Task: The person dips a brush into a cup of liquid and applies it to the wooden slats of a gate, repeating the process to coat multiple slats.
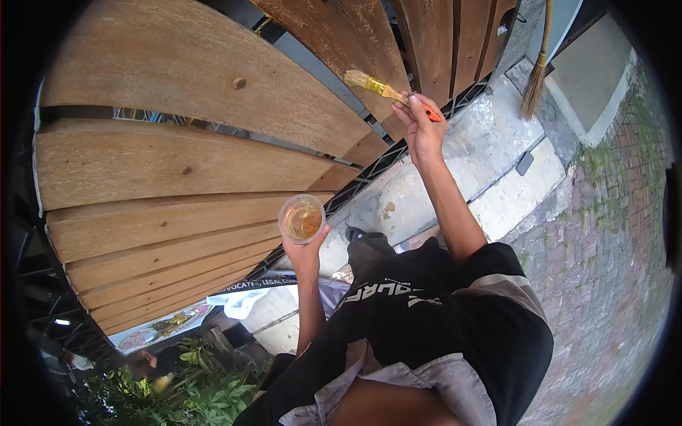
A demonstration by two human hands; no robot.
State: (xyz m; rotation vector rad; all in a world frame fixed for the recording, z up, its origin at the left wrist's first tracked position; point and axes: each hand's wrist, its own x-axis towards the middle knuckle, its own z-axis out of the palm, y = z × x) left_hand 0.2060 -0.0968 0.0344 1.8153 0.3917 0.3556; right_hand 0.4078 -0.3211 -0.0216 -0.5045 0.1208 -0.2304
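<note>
My right hand point(424, 128) is closed round the orange-tipped handle of a paintbrush point(378, 86). Its pale bristles point left, in front of the wooden slats and, as far as I can judge, apart from them. Lower down, my left hand point(307, 252) grips a clear plastic cup point(302, 219) with some amber liquid in the bottom. Beside both hands runs a row of brown wooden planks point(192, 160) with dark gaps between them. The planks at the top right point(341, 35) look darker and redder than the lower ones.
A black metal truss point(369, 174) edges the planks. Beyond lies a pale concrete ledge point(462, 167) with a dark flat object point(525, 164). A straw broom point(534, 89) stands at upper right above brick paving point(611, 213). A printed banner point(170, 328) and green plants point(213, 394) are at lower left.
</note>
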